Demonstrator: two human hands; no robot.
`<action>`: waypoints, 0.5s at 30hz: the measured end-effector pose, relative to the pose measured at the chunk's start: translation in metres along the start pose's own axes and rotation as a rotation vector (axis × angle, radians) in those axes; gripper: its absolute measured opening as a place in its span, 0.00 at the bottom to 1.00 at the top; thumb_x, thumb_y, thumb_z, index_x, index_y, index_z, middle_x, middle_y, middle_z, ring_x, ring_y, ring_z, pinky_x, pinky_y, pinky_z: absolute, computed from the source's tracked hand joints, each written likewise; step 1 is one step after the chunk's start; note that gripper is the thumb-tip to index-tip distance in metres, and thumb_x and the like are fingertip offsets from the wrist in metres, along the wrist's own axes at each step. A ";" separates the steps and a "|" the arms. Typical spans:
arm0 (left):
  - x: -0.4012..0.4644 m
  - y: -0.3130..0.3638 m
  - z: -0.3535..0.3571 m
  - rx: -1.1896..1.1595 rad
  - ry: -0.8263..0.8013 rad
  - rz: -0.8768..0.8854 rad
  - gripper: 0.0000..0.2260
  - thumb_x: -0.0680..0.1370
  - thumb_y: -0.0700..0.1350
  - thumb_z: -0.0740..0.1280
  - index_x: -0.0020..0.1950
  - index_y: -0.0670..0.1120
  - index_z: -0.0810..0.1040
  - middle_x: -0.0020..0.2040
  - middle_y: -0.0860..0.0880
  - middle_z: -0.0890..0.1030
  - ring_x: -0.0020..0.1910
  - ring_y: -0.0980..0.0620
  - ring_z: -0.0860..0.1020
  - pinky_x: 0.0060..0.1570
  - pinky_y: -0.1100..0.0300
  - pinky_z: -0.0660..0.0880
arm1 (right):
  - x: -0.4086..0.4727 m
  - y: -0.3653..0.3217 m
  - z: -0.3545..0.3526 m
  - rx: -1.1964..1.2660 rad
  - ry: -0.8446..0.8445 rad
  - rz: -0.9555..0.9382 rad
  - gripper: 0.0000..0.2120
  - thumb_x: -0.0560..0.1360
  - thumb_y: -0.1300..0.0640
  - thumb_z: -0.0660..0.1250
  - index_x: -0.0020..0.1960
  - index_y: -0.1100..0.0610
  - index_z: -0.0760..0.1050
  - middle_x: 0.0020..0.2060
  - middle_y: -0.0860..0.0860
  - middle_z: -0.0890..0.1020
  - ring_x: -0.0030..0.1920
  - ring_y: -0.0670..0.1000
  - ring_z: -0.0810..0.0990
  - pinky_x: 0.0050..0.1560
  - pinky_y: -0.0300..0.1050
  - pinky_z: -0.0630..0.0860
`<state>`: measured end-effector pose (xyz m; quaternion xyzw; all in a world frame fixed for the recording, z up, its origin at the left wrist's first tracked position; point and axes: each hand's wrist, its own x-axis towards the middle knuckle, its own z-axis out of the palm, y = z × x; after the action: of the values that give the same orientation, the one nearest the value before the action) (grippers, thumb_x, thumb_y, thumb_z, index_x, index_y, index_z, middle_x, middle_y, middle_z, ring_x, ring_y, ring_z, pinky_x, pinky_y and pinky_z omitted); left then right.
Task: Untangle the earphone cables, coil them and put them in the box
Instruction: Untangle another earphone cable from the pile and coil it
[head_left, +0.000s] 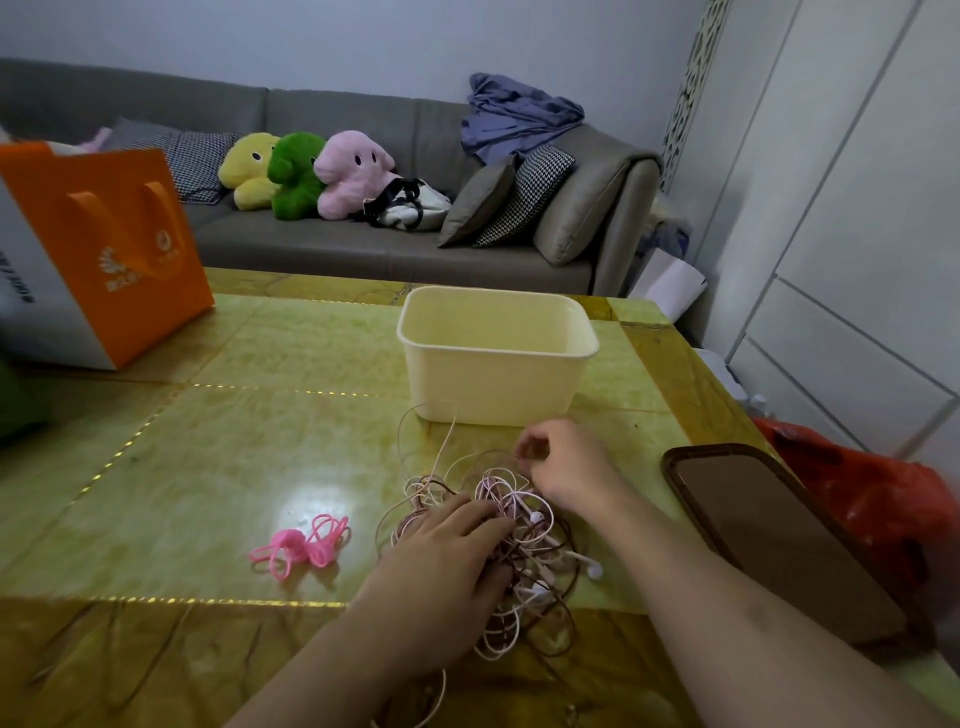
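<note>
A tangled heap of pink, white and brown earphone cables (519, 525) lies on the green table near its front edge. My left hand (441, 566) rests on the heap's left side, fingers stretched over the cables. My right hand (566, 462) is at the heap's far right side, thumb and fingertips pinching a thin cable there. An empty cream plastic box (493, 353) stands open just behind the heap. A loose strand curves up toward the box's front wall.
Several bright pink loop ties (301, 543) lie left of the heap. A dark phone (779, 535) lies face up at the right. An orange paper bag (104, 249) stands at the far left. A grey sofa with plush toys is behind the table (260, 441).
</note>
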<state>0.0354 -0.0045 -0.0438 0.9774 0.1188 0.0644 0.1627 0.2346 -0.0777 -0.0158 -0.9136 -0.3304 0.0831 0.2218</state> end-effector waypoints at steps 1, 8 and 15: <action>0.000 0.000 -0.001 -0.005 0.005 0.006 0.24 0.85 0.60 0.57 0.81 0.61 0.62 0.80 0.64 0.62 0.82 0.58 0.54 0.81 0.55 0.55 | 0.000 0.000 0.002 -0.020 0.002 -0.005 0.08 0.76 0.58 0.75 0.44 0.44 0.84 0.45 0.40 0.85 0.50 0.47 0.83 0.64 0.51 0.78; 0.007 -0.005 0.003 -0.089 0.017 -0.013 0.23 0.84 0.60 0.58 0.79 0.62 0.67 0.79 0.63 0.66 0.82 0.58 0.57 0.81 0.49 0.56 | -0.016 -0.003 -0.038 0.259 0.100 0.016 0.07 0.85 0.59 0.64 0.50 0.51 0.74 0.44 0.48 0.83 0.44 0.50 0.84 0.48 0.52 0.83; 0.002 0.008 -0.007 -0.075 0.051 0.052 0.28 0.78 0.63 0.50 0.75 0.60 0.74 0.76 0.63 0.71 0.78 0.58 0.65 0.80 0.51 0.58 | -0.025 -0.027 -0.079 0.324 0.135 -0.045 0.15 0.87 0.61 0.56 0.48 0.52 0.79 0.35 0.49 0.78 0.30 0.48 0.75 0.33 0.49 0.78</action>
<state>0.0378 -0.0097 -0.0348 0.9714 0.0948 0.0980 0.1944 0.2235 -0.1028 0.0672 -0.8617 -0.3175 0.0687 0.3897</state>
